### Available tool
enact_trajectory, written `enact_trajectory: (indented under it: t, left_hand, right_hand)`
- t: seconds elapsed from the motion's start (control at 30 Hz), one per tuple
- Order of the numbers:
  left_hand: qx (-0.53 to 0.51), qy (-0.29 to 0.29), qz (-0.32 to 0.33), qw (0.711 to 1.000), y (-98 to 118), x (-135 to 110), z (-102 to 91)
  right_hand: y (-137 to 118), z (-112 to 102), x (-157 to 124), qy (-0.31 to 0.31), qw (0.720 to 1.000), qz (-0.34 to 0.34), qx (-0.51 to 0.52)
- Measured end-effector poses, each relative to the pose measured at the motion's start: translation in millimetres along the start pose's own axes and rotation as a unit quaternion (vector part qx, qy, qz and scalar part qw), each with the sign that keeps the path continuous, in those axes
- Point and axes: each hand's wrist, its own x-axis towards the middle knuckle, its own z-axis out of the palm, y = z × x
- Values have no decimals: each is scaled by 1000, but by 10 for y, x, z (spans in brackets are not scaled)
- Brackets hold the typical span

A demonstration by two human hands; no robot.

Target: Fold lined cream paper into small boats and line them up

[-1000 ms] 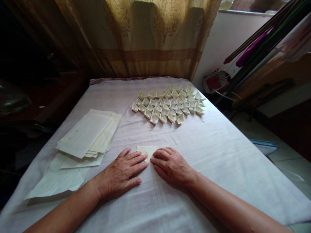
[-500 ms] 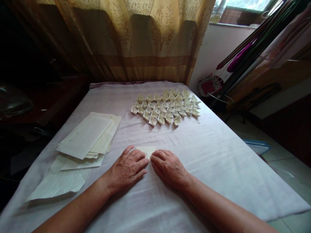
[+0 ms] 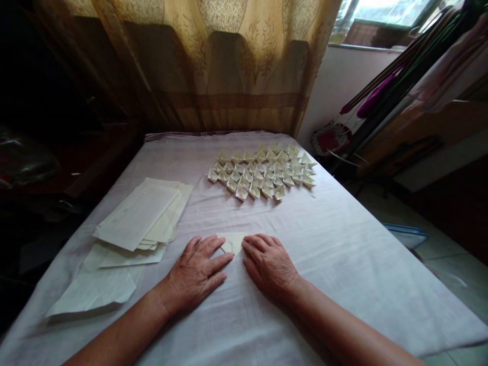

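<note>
A small folded piece of cream paper (image 3: 235,242) lies flat on the cloth-covered table between my hands. My left hand (image 3: 199,268) rests on its left part, fingers spread and lying flat, covering some of it. At the paper's right edge, my right hand (image 3: 270,264) has its fingers together and curled down on it, with the thumb mostly hidden. Beyond the hands stand several rows of small folded paper boats (image 3: 259,173), set close together. To the left lies a loose stack of paper sheets (image 3: 139,216), the lower ones fanned toward me.
A pale sheet (image 3: 324,239) covers the table. Behind its far edge hangs a gold patterned curtain (image 3: 183,76). Off the right side are a bag (image 3: 331,138), hanging clothes and a blue-edged item (image 3: 404,234) low near the floor. Dark furniture stands on the left.
My left hand's fingers have spread apart and slid slightly left and down, and my right hand has shifted slightly right. More of the paper shows, with a slanted fold line on it.
</note>
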Motion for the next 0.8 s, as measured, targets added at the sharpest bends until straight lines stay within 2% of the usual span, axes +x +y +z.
enact_trajectory:
  t: [0.3,0.43,0.6,0.8]
  left_hand:
    - [17,35,-18,999,87,261,-77]
    - [25,61,-14,998,149,298,-47]
    - [31,70,-26,997,198,312,8]
    - [81,103,32,991,147,311,-5]
  right_hand:
    - [-50,20,107,10,999,36,0]
    - [-38,64,84,36,997,62,38]
    - [-36,98,78,56,995,56,53]
    - [-35,88,70,83,993,23,80]
